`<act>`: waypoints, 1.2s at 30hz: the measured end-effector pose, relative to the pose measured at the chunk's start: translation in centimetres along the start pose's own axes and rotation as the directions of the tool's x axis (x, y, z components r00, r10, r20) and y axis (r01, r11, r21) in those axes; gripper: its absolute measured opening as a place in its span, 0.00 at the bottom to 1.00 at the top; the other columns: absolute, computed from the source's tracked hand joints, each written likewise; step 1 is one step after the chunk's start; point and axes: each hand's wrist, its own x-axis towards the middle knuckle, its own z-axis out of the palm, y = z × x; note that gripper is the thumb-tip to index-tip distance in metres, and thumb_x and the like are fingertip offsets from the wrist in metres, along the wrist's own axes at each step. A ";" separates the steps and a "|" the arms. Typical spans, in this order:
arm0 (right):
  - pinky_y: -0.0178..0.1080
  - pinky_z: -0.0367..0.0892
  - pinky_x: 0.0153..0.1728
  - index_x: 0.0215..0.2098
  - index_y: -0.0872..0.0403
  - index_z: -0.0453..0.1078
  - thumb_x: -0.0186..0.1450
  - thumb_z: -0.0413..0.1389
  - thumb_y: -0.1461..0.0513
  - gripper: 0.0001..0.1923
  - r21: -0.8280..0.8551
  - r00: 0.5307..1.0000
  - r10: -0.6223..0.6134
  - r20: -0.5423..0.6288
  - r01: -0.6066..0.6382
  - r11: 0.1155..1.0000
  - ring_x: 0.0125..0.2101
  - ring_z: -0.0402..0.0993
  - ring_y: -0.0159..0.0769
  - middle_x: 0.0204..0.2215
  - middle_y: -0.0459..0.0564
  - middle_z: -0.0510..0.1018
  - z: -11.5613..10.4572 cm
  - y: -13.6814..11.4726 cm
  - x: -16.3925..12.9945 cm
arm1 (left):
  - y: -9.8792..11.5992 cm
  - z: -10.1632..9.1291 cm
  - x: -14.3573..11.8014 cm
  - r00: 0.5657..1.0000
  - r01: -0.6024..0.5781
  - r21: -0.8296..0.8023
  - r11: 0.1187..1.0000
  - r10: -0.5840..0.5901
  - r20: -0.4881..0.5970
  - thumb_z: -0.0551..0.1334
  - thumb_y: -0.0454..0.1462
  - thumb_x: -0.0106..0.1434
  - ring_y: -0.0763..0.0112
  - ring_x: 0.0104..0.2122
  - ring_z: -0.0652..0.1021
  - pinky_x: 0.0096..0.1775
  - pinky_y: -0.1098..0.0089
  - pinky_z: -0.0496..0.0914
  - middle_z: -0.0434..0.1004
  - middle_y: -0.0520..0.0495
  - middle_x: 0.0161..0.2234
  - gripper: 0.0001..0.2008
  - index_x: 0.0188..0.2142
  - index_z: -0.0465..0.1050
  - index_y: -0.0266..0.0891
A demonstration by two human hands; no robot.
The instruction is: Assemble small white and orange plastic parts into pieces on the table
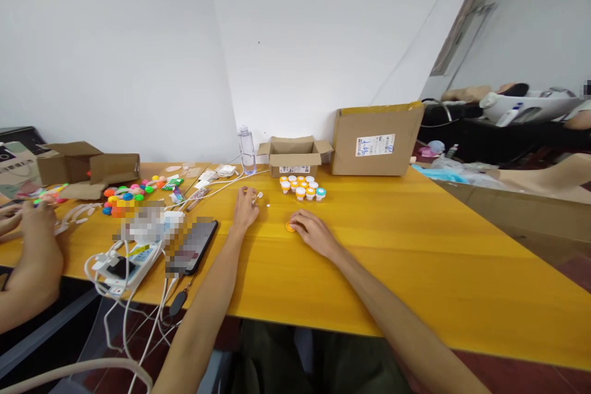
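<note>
My right hand [313, 231] rests low over the table, its fingers closed on the edge of a small round orange lid [290, 227]. To its left, my left hand [245, 208] is bent down against the tabletop, fingers drawn together at some small white pieces [259, 196]; their exact kind is too small to tell. A single white bit [268, 205] lies between the two hands. Beyond them stands a cluster of several small white tubs [300, 194] with orange, white and teal lids.
An open cardboard box [295, 168] and a large closed carton [376, 141] stand behind the tubs, beside a clear bottle [247, 151]. Leftward lie a phone [196, 249], a power strip [138, 265], cables and colourful balls [127, 196]. Another person's arm [39, 252] is at far left.
</note>
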 end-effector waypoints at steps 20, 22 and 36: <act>0.37 0.68 0.40 0.32 0.50 0.73 0.66 0.54 0.68 0.09 0.004 0.987 -0.124 -0.099 0.125 0.992 0.37 0.74 0.35 0.35 0.48 0.76 0.8 1.2 0.2 | 0.6 0.5 -0.4 0.996 -0.081 0.018 0.997 0.082 -0.037 0.57 0.22 0.49 0.46 0.60 0.63 0.57 0.45 0.63 0.62 0.39 0.58 0.29 0.50 0.69 0.45; 0.37 0.68 0.40 0.32 0.50 0.73 0.66 0.54 0.68 0.09 0.008 0.986 -0.122 -0.111 0.123 0.992 0.37 0.73 0.35 0.34 0.48 0.76 0.9 1.3 0.3 | 1.9 0.5 -0.7 0.987 -0.159 0.021 0.987 0.159 -0.004 0.57 0.24 0.51 0.48 0.58 0.65 0.56 0.47 0.62 0.62 0.39 0.57 0.27 0.51 0.68 0.44; 0.36 0.67 0.39 0.32 0.50 0.72 0.65 0.54 0.69 0.09 0.022 0.976 -0.095 -0.194 0.101 0.995 0.35 0.71 0.34 0.34 0.47 0.74 1.1 1.6 0.5 | 5.1 1.0 -2.5 0.748 -0.402 -0.175 0.898 0.433 0.502 0.63 0.41 0.58 0.58 0.43 0.67 0.49 0.57 0.64 0.69 0.48 0.39 0.10 0.39 0.68 0.43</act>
